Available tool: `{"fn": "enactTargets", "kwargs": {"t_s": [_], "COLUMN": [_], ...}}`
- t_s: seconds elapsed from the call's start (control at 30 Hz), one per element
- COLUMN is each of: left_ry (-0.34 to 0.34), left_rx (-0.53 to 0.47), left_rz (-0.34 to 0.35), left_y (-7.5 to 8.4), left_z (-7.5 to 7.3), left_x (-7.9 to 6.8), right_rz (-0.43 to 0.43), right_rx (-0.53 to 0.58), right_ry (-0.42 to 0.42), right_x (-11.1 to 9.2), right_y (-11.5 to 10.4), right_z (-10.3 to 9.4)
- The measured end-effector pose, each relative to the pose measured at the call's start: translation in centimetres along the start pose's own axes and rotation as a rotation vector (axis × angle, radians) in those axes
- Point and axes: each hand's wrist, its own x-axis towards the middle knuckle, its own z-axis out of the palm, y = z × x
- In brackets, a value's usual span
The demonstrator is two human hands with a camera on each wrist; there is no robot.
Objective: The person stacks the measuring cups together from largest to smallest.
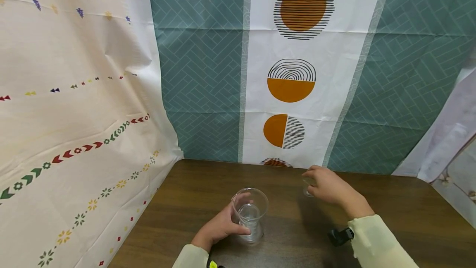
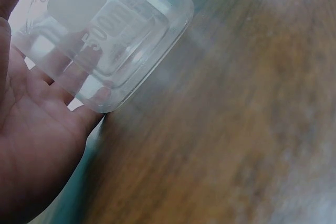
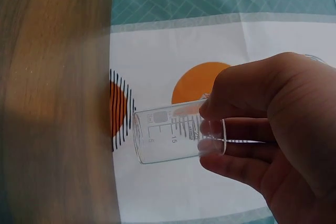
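A large clear glass beaker (image 1: 259, 208) stands upright at the front middle of the table, with a rounded inner outline and rim showing inside like a smaller vessel. My left hand (image 1: 223, 223) grips its side, thumb in front and fingers behind. The left wrist view shows a 500 ml mark on the beaker (image 2: 113, 30). Off to the right and farther back, my right hand (image 1: 329, 186) pinches a small clear beaker (image 3: 163, 135) near its rim between thumb and fingers. Graduation lines show on its wall, and its base hangs above the table in the right wrist view.
The dark wooden table (image 1: 193, 189) meets a green and white patterned cloth (image 1: 208, 94) at its back edge. A cream embroidered cloth (image 1: 74, 135) hangs along the left side. Pale cloth (image 1: 446, 127) hangs at the right.
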Motion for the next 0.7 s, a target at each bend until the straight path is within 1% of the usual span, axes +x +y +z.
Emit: {"fn": "enactTargets", "kwargs": {"t_s": [0.17,0.33,0.5,0.7], "left_ry": [-0.002,-0.003,-0.005,-0.001], "left_rx": [-0.002,-0.01,-0.014,0.0], "left_rz": [0.007,0.012,0.019,0.013], "left_y": [0.0,0.1,0.3,0.4], "left_z": [0.0,0.1,0.1,0.1], "left_x": [0.0,0.0,-0.1,-0.1], "right_rz": [-0.012,-0.043,-0.083,-0.131], "right_rx": [-0.003,-0.01,-0.034,-0.036], "right_ry": [0.002,0.011,0.036,0.071], "right_x": [-0.1,-0.1,-0.2,-0.4], "right_y": [-0.6,-1.4,-2.2,-3.4], "right_z": [-0.1,-0.5,-0.7,-1.1]}}
